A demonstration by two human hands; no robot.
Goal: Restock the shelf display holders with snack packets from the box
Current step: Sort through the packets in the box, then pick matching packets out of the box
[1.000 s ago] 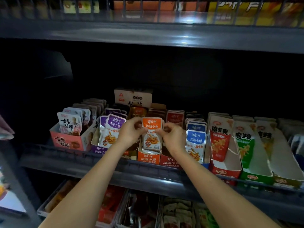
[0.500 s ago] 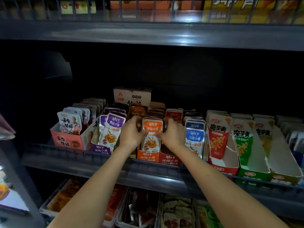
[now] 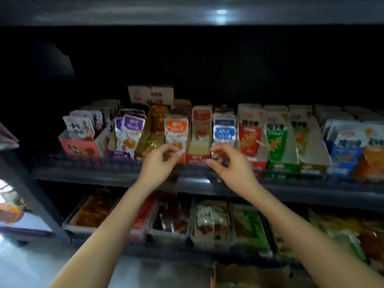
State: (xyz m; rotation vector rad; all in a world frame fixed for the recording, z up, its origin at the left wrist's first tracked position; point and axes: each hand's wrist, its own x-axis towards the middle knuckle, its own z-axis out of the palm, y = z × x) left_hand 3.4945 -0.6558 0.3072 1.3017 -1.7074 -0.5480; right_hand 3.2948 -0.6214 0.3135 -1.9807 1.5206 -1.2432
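A row of cardboard display holders stands on the middle shelf (image 3: pixel 116 175). The orange-topped snack packet (image 3: pixel 176 132) stands upright at the front of its orange holder. To its right the red holder (image 3: pixel 197 157) shows a bare cardboard floor in front of a red-topped packet (image 3: pixel 201 125). My left hand (image 3: pixel 160 163) hangs just below and in front of the orange packet, fingers curled and empty. My right hand (image 3: pixel 227 163) is level with the left one, in front of the blue holder, fingers loosely bent, holding nothing. Both hands are off the packets. The view is blurred.
Purple packets (image 3: pixel 129 132) and a pink box (image 3: pixel 83 145) sit left; blue packets (image 3: pixel 224 132), red, green and tan holders (image 3: pixel 276 146) sit right. A white box (image 3: pixel 150 94) stands at the back. Trays of packets (image 3: pixel 212 223) fill the shelf below. A cardboard box edge (image 3: pixel 249 275) shows at the bottom.
Both hands have let go of the orange packet, which now stands in its holder, and have drawn back and down toward me. The camera has tilted downward.
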